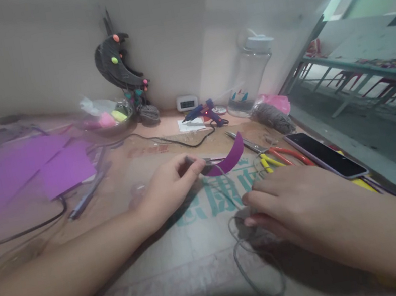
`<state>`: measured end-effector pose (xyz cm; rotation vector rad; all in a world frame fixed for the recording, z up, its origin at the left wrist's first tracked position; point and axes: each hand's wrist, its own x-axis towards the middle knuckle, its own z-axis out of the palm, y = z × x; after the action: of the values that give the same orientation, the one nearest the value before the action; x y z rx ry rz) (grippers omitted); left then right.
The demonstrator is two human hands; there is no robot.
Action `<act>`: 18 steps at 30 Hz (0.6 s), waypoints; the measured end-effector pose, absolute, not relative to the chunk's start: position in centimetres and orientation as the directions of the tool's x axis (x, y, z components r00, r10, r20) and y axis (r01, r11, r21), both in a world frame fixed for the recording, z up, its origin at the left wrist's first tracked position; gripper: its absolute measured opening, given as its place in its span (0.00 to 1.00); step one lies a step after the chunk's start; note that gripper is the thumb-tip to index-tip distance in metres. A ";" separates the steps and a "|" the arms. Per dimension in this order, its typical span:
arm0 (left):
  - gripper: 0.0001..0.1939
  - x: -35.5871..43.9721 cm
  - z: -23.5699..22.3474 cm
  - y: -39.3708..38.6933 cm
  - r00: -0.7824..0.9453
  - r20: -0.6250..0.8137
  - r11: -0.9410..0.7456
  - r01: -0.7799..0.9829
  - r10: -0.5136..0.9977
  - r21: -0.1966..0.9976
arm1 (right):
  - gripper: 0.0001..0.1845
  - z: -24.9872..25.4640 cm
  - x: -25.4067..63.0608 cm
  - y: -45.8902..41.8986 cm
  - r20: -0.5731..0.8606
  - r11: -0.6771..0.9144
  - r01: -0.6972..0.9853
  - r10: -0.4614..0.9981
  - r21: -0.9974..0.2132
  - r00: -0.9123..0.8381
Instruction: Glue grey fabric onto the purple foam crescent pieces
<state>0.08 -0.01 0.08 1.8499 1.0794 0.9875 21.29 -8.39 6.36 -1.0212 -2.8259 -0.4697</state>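
Note:
My left hand point(177, 182) pinches one end of a purple crescent point(229, 161) between thumb and fingers, above the table. The crescent's other tip curves up to the right. Grey yarn point(231, 193) runs from the held end of the crescent down to my right hand point(294, 197), whose fingers are closed on it. A loose loop of that yarn hangs below the right fingers onto the table. Just beyond the right hand lie scissors point(255, 145) with red handles and yellow-handled pliers point(269, 161).
Purple sheets point(65, 166) lie at left near a pen point(90, 190). Along the wall stand a bowl point(113, 124), a small clock point(187, 103), a blue glue gun point(207, 113) and a clear bottle point(251, 72). A grey yarn ball point(273, 117) and a phone point(325, 153) sit at right.

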 end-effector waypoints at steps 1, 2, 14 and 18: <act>0.15 0.1 0.1 0.1 0.335 0.231 -0.339 0.311 0.913 0.888 | 0.09 6.5 21.3 -8.4 0.179 0.728 0.648 0.623 0.224 -0.761; 0.15 0.0 0.0 0.2 0.330 0.221 -0.324 0.301 0.918 0.897 | 0.09 6.7 21.3 -8.4 0.171 0.720 0.662 0.640 0.206 -0.749; 0.13 0.2 -0.2 0.5 0.338 0.164 -0.256 0.250 0.927 0.934 | 0.13 7.8 25.6 0.2 0.141 0.351 0.924 0.918 0.155 -0.372; 0.10 0.3 -0.2 0.5 0.354 0.187 -0.274 0.213 0.916 0.938 | 0.16 6.9 26.4 2.2 0.145 0.332 0.943 0.934 -0.017 -0.326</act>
<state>0.33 0.50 -0.19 1.7177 1.0108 0.9823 26.36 2.16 6.86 -1.7423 -2.4563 -0.1063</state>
